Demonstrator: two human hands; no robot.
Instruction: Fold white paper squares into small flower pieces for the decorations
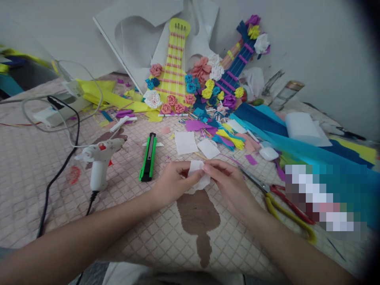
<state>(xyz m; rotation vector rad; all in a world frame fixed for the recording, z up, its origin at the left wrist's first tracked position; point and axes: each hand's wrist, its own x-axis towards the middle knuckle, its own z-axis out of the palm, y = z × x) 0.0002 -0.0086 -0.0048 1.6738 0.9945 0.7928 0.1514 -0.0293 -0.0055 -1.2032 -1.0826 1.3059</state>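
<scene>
Between my two hands is a small piece of white paper [198, 180], pinched over the table. My left hand [175, 178] grips its left side with thumb and fingers. On the right edge, the fingertips of my right hand [227, 178] are closed on the same piece. Just beyond my hands lie a square white paper piece [185, 143] and a second white piece [208, 148]. A green box cutter [147, 157] rests left of my left hand. Scissors [267, 189] with red and yellow handles lie to the right of my right hand.
A white glue gun [99, 166] stands at left, its cord running beside a power strip [59, 109]. Against the wall lean a yellow paper guitar [175, 67] and a blue one [234, 75] with paper flowers. Coloured scraps [204, 126] and blue paper sheets [276, 134] lie behind and right.
</scene>
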